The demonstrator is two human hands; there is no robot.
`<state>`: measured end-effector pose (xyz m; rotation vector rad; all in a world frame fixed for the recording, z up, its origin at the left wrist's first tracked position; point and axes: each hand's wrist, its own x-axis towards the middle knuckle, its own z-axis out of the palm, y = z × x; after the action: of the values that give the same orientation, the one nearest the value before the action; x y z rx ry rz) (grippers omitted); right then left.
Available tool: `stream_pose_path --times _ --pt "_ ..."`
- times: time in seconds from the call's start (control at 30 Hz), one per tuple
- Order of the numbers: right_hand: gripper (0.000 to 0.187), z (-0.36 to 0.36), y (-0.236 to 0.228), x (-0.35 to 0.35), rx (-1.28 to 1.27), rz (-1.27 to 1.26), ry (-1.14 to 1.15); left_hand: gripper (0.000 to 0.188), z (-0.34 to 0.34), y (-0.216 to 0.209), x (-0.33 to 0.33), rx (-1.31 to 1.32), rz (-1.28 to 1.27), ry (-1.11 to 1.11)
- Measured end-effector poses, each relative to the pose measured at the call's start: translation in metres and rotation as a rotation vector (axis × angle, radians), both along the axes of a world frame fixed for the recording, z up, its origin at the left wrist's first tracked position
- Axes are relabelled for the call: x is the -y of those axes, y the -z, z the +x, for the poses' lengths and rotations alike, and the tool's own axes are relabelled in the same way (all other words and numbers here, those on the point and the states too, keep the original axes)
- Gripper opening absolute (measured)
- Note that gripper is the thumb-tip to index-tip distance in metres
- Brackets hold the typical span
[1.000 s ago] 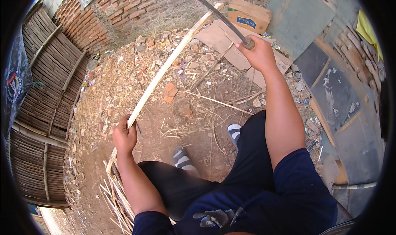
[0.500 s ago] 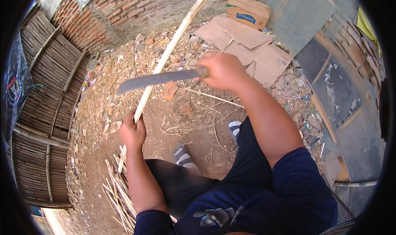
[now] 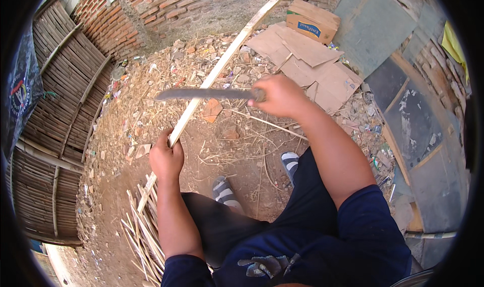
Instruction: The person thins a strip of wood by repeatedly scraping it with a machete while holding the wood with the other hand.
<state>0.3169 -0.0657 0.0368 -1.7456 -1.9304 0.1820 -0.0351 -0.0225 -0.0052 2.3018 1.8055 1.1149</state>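
My left hand (image 3: pixel 167 159) is closed round the lower part of a long pale bamboo strip (image 3: pixel 222 63), which slants up and away to the right toward the brick wall. The strip's near end sticks out below my fist. In my right hand (image 3: pixel 280 96) is the handle of a machete (image 3: pixel 212 94), gripped with the fingers wrapped round it. Its dark blade points left and lies across the strip, some way above my left hand. Whether the edge bites into the strip I cannot tell.
A bundle of split strips (image 3: pixel 146 236) lies on the ground by my left arm. Chips and rubble (image 3: pixel 146 105) cover the dirt ahead. Flattened cardboard (image 3: pixel 307 55) and a cardboard box (image 3: pixel 312 20) are at the far right. A bamboo wall (image 3: pixel 65 110) stands left, dark boards (image 3: pixel 408 105) right.
The strip leans further right, and its far tip has come into view. My right hand and the machete have shifted slightly right and nearer, the blade now more level.
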Motion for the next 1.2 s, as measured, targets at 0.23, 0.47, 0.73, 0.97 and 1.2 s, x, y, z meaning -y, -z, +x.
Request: stream_pose_path --times 0.23,0.47,0.73,0.97,1.2 --pt "0.044 -0.001 -0.005 -0.005 0.055 0.003 0.024 0.029 -0.005 0.007 -0.004 0.016 -0.031 0.037" --pt "0.05 0.036 0.002 -0.006 -0.111 0.02 0.28 0.03 -0.006 0.0 -0.003 -0.006 -0.066 0.012" --pt "0.04 -0.016 -0.005 0.004 0.072 -0.036 0.021 0.033 -0.004 0.007 -0.006 -0.062 0.045 0.004" --pt "0.039 0.003 -0.014 0.003 0.008 0.01 0.123 0.034 -0.005 0.0 -0.001 -0.095 0.061 -0.055" --pt "0.052 0.047 -0.001 -0.004 -0.067 0.12 0.337 0.032 -0.006 0.002 -0.003 -0.127 0.04 -0.056"
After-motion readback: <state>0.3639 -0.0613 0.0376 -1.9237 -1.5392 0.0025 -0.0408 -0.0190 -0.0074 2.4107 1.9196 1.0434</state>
